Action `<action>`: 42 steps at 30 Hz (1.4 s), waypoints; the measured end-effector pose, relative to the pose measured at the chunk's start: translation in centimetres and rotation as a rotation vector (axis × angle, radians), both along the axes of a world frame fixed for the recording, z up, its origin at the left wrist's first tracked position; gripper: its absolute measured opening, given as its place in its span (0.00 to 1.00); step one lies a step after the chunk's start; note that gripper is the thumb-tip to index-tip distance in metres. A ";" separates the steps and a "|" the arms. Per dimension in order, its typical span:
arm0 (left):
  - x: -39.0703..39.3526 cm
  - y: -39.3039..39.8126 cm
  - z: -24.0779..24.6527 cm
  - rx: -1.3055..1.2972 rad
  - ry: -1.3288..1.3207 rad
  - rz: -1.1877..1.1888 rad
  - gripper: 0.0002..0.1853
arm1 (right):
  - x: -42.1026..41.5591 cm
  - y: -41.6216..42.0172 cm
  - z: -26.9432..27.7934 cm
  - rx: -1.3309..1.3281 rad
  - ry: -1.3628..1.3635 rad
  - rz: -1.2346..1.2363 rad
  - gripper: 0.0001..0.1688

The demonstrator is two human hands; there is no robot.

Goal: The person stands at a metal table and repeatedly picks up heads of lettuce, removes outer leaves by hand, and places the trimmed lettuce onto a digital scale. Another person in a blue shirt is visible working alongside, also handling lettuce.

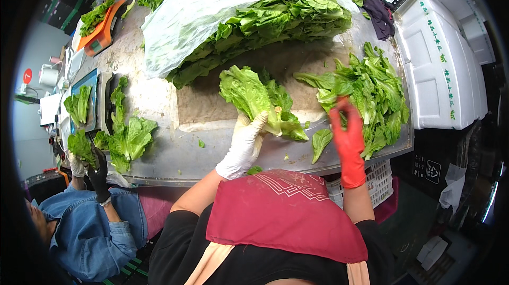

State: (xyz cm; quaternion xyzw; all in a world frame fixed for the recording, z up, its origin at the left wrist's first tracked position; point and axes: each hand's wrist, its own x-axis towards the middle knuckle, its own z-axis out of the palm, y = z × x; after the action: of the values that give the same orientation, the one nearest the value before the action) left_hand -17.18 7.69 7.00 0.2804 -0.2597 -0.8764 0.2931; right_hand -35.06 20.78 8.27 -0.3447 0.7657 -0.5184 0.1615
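My left hand [245, 145], in a white glove, grips a head of green leaf lettuce [248, 92] near its cut base, low over the metal table. My right hand [349, 137], in a red rubber glove, is raised beside a pile of loose lettuce leaves [377, 98] on the right; its fingers are blurred, and whether a leaf is between them is unclear. One small loose leaf [321, 143] lies just left of the red glove. Beyond my hands, a long stack of lettuce [278, 22] sits partly under a translucent plastic sheet [191, 14].
White foam boxes [433, 62] stand along the table's right side. A dark cloth [375, 12] lies at the back right. At left, a co-worker in a denim shirt [91, 229] handles lettuce by a blue tray [94, 106]. An orange scale [101, 38] stands farther back. Below the table edge is a white crate [377, 185].
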 end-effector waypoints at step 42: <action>-1.8 1.8 -0.1 -0.050 0.031 -0.065 0.25 | 1.4 -0.9 -0.1 0.065 -0.344 0.030 0.18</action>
State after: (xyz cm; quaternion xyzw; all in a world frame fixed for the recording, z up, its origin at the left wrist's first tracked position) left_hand -18.95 9.44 6.88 0.2509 -0.2861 -0.8828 0.2753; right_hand -33.63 19.90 8.19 -0.2568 0.7380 -0.5423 0.3087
